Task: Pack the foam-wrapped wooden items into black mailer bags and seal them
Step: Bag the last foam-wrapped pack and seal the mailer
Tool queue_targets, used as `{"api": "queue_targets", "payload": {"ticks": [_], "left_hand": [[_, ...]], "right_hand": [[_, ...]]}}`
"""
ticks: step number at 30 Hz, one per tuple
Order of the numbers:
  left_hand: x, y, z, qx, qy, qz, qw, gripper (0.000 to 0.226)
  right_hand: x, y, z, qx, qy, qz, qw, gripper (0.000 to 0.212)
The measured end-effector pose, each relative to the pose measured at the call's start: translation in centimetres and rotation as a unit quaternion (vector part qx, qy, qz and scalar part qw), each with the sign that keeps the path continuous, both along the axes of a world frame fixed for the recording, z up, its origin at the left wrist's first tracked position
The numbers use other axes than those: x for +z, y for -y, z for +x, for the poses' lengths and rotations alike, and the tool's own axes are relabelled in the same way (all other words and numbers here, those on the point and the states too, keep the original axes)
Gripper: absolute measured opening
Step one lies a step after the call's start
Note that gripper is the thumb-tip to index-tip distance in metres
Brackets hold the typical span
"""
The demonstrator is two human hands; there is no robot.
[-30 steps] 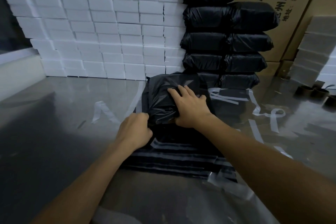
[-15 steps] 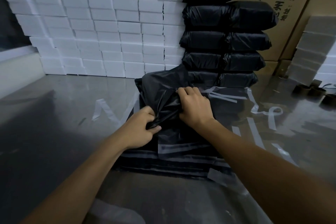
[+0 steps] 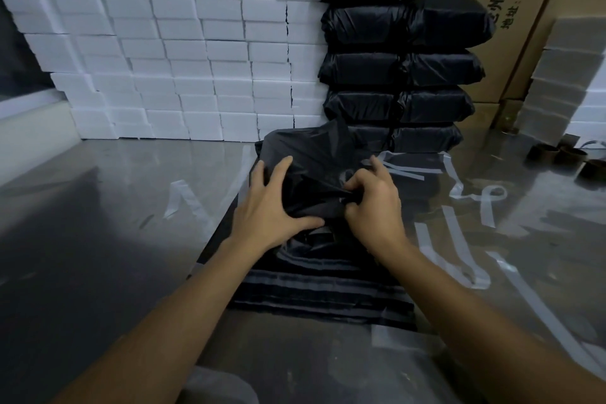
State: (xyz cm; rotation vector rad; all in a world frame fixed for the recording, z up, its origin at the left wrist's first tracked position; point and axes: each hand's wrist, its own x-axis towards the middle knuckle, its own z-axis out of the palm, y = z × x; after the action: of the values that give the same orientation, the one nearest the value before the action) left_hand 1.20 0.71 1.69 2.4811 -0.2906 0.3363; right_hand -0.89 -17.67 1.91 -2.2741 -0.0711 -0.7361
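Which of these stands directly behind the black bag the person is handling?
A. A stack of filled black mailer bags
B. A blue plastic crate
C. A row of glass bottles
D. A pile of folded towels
A: the left hand and right hand work the black bag on the table, and right behind it rises a stack of filled black mailer bags, beside the wall of white foam blocks.
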Motion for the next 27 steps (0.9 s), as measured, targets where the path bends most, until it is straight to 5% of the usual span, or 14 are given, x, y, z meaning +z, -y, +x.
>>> {"api": "queue_targets", "payload": {"ticks": [6, 15, 18, 21, 27], "left_hand": [[-0.3, 2.1, 1.3, 0.104, 0.031, 0.022, 0.994, 0.097], [-0.4, 1.5, 0.7, 0.132, 0.022, -0.044, 0.99, 0.082], [-0.6, 0.5, 0.6, 0.138, 0.003, -0.06, 0.989, 0.047], [-1.2, -0.3, 0.7, 0.142, -0.01, -0.039, 0.989, 0.022], [-2.0, -1.2, 0.8, 0.144, -0.015, -0.01, 0.989, 0.032]], "right_hand": [[0.3, 0.6, -1.3, -0.01, -0.041, 0.016, 0.999, 0.037], [0.0, 1.3, -2.2, 0.02, -0.144, -0.208, 0.967, 0.051], [-0.2, 1.1, -1.7, 0.0, -0.132, -0.246, 0.96, 0.068], [-0.7, 1.1, -1.3, 0.001, -0.147, -0.176, 0.973, 0.069], [0.2, -1.1, 0.4, -0.029, -0.005, -0.32, 0.947, 0.098]]}}
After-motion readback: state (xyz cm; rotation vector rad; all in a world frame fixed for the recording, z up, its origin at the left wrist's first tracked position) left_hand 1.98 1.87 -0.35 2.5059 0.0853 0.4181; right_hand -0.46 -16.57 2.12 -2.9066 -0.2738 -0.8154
